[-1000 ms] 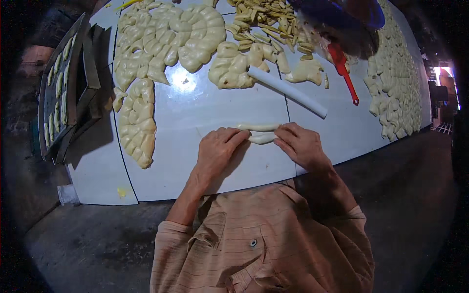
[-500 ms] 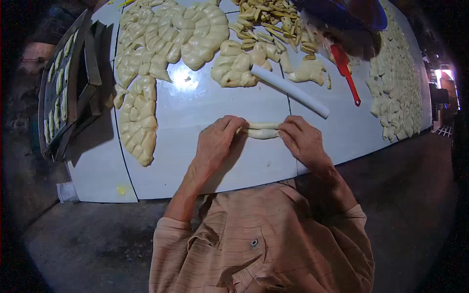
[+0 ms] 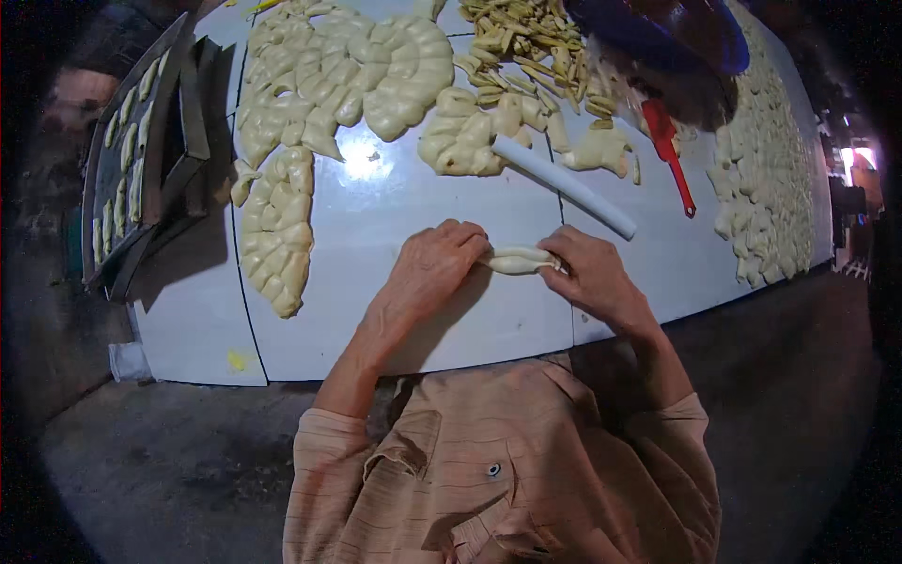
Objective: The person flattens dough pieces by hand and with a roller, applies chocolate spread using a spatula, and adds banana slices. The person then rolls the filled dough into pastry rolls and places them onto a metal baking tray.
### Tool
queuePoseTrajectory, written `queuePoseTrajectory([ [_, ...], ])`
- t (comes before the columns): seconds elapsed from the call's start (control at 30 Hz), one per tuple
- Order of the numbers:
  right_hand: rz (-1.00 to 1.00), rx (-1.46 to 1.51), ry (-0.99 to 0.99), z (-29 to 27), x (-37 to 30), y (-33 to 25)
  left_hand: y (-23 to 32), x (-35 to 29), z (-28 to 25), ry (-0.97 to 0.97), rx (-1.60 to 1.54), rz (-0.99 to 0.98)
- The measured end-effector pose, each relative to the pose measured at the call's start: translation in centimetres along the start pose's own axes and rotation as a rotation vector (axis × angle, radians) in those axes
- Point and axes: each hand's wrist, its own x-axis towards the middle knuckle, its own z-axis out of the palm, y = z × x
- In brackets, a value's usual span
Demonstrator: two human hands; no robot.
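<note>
Two pale, slender dough strips (image 3: pixel 515 260), lying side by side, span the gap between both hands above the glossy white table (image 3: pixel 413 336). The left hand (image 3: pixel 440 263) has its fingers closed over their left end. The right hand (image 3: pixel 590 271) pinches the right end between thumb and fingers. Beyond lies a smooth white cylindrical rod (image 3: pixel 564 186), slanted, its upper end beside a lobed, cream-coloured dough mass (image 3: pixel 458 136).

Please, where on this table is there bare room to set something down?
Bare: between the dough strip and left hand; also between right hand, spatula and dough bits. Crowded: the far side, with dough slabs, yellow slices and blue bowl.
</note>
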Motion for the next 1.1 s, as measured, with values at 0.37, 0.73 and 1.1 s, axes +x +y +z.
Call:
queuePoseTrajectory([
  [0.37,0.106,0.12,0.006,-2.6,1.0,-7.3,1.2,-4.1,-3.1,0.111,-0.286,-0.078],
  [0.73,-0.225,0.207,-0.165,1.0,16.3,-19.6,-6.7,-17.8,-13.5,0.494,-0.251,-0.29],
  [1.1,-0.572,0.122,-0.1,8.4,38.7,-45.4,-22.0,-31.3,-31.5,0.909,-0.066,-0.431],
])
